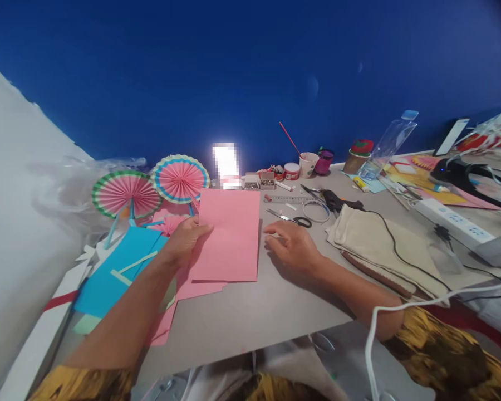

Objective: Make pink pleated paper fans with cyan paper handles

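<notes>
A pink sheet of paper (230, 239) stands out in front of me above the table. My left hand (187, 239) is closed on its left edge, thumb on the front face and the other fingers mostly behind it. Just right of the sheet, my right hand (294, 245) hovers over or rests on the table; which one I cannot tell. Its fingers are loosely bent, thumb and index finger apart, with nothing visible between them. Beyond it lie scissors (303, 221) and a clear ruler (292, 199). More pink paper (196, 288) lies below the held sheet.
Blue paper sheets (108, 273) and two pleated paper fans (181, 178) are at left. Toward the wall stand a paper cup (308, 164) and a tilted plastic bottle (390, 145). A glue gun (338, 200), folded cloth (376, 239), power strip (459, 223) and white cable (373, 334) occupy the right.
</notes>
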Demonstrator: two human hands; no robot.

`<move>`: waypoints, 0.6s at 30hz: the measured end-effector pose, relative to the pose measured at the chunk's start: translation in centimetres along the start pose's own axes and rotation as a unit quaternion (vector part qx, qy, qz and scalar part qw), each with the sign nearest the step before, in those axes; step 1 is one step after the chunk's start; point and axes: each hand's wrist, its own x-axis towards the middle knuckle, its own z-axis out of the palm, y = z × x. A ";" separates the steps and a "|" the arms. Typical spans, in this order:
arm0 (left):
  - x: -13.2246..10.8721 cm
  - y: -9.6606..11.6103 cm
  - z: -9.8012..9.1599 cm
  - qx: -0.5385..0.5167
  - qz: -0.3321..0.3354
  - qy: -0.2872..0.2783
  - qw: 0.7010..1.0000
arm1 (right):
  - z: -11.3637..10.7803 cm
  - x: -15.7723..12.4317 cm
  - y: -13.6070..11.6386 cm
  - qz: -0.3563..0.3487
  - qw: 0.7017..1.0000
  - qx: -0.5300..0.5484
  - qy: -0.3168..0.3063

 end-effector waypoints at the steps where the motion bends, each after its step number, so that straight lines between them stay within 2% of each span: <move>1: -0.1 0.1 0.2 -0.012 0.009 0.004 1.000 | -0.2 0.8 -0.2 0.034 0.999 0.002 0.011; 3: -0.1 0.2 0.5 -0.028 0.026 0.017 0.999 | -0.2 2.6 -0.5 0.108 0.993 0.038 0.020; 5: -0.2 0.1 0.8 -0.041 0.048 0.034 0.997 | 0.1 4.1 -0.5 0.191 0.974 0.121 0.024; 8: -0.2 -0.2 1.0 -0.033 0.086 0.058 0.994 | 1.4 4.7 0.0 0.280 0.914 0.293 -0.015; 10: -0.3 -0.5 1.2 -0.019 0.104 0.070 0.992 | 2.3 4.1 0.5 0.283 0.889 0.357 -0.055; 12: -0.3 -0.8 1.4 -0.036 0.100 0.058 0.993 | 3.0 3.4 0.9 0.252 0.900 0.350 -0.067; 14: -0.2 -1.1 1.5 -0.075 0.057 0.030 0.995 | 3.5 3.0 1.4 0.237 0.908 0.346 -0.027; 16: -0.1 -1.4 1.5 -0.097 0.004 0.003 0.995 | 3.7 2.9 1.7 0.243 0.898 0.368 0.007; 18: -0.2 -1.5 1.5 -0.103 -0.025 -0.017 0.994 | 3.5 3.1 1.8 0.251 0.879 0.406 0.006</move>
